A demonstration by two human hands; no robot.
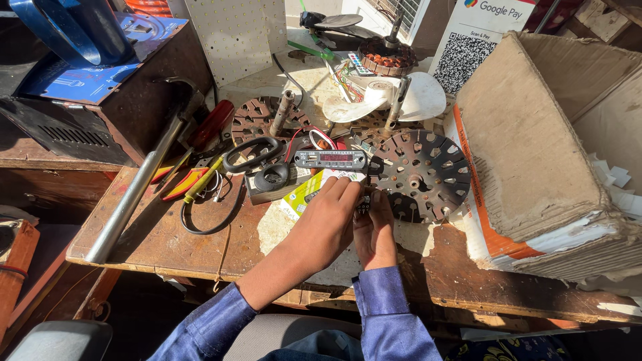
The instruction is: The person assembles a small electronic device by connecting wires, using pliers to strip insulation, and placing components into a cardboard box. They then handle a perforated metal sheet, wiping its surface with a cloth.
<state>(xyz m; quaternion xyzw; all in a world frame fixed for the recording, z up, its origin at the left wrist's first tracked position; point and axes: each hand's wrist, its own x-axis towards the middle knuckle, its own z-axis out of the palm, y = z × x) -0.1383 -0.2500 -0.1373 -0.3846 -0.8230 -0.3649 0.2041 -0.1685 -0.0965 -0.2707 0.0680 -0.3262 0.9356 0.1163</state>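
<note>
Since both hands meet over the counter [167, 234] edge, the left hand [328, 224] and right hand [374, 230] have fingers pinching a small dark part [364, 200] between them, close up for control, just beside the slotted metal disc [421, 175].

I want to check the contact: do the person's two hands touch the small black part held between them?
Touching. The head view shows fingertips of the left hand and right hand pinching the small black part.
</note>
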